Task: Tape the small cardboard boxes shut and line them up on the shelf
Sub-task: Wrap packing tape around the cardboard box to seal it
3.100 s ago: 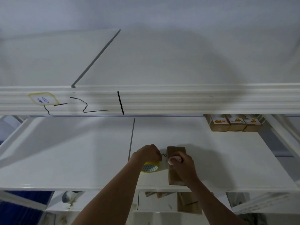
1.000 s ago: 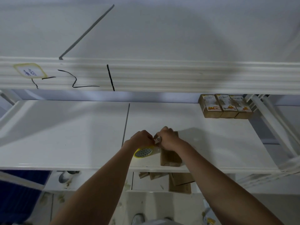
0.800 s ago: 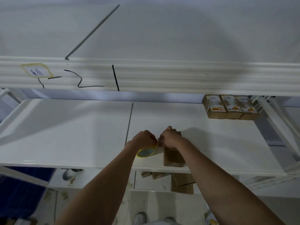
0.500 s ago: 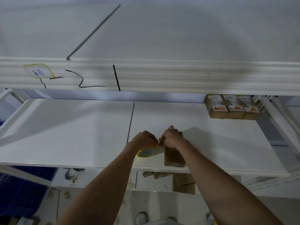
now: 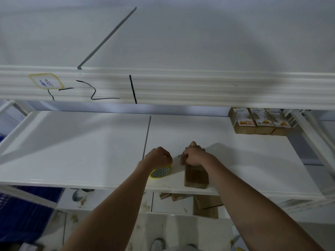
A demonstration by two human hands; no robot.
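Observation:
A small brown cardboard box lies near the front edge of the white shelf. My right hand rests curled on its far end, pinching what looks like the tape's end beside a small dark object. My left hand grips a yellow tape roll just left of the box. A clear strip of tape seems to run between roll and box. Three labelled boxes stand in a row at the shelf's back right.
An upper shelf beam with black marker lines and a yellow-edged label hangs overhead. Below the shelf lie more cardboard pieces. A blue crate sits at lower left. A white frame post bounds the right side.
Both hands stay at the box and the tape roll, with the right hand now at the box's far end. The view has tilted down, bringing the row of three boxes into fuller sight.

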